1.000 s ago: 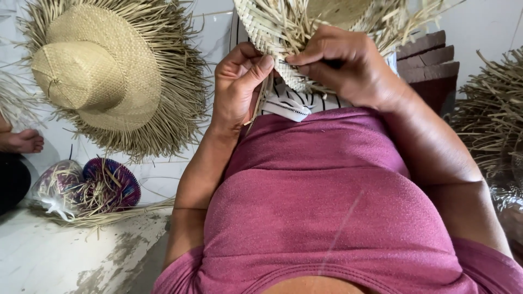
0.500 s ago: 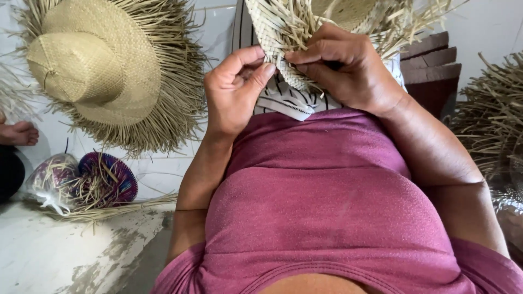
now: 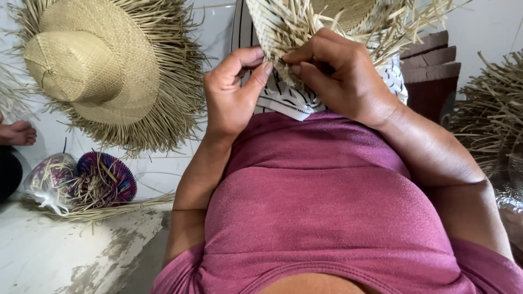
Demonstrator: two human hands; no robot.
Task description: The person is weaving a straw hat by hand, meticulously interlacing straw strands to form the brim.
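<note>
Pinching the woven edge of an unfinished straw hat (image 3: 305,27) at the top centre of the frame, both hands work close together: the left hand (image 3: 231,98) has its grip pressed together, thumb tip and forefinger closed on a few loose strands at the hat's lower edge, while the right hand (image 3: 340,76) curls over the weave from the right, its grip pinching the same edge with fingertips bent inward and touching the plaited band. The two sets of fingertips nearly meet. Loose straw ends fan out from the hat above and to the right of the hands. Just beneath the hands lies a white cloth with dark stripes (image 3: 294,100), resting on the person's lap, and below that a magenta shirt (image 3: 327,207) fills the lower middle of the frame. In the upper left sits a finished straw hat (image 3: 92,71) with a ragged, untrimmed brim. Lower left, a clear plastic bag (image 3: 46,182) holds coloured straw beside a purple woven piece (image 3: 111,179), both on a pale, worn floor (image 3: 54,256). Another person's bare foot (image 3: 16,133) shows at the left edge. A heap of loose straw (image 3: 490,114) lies at the right edge, near some dark brown stacked pieces (image 3: 430,71).
</note>
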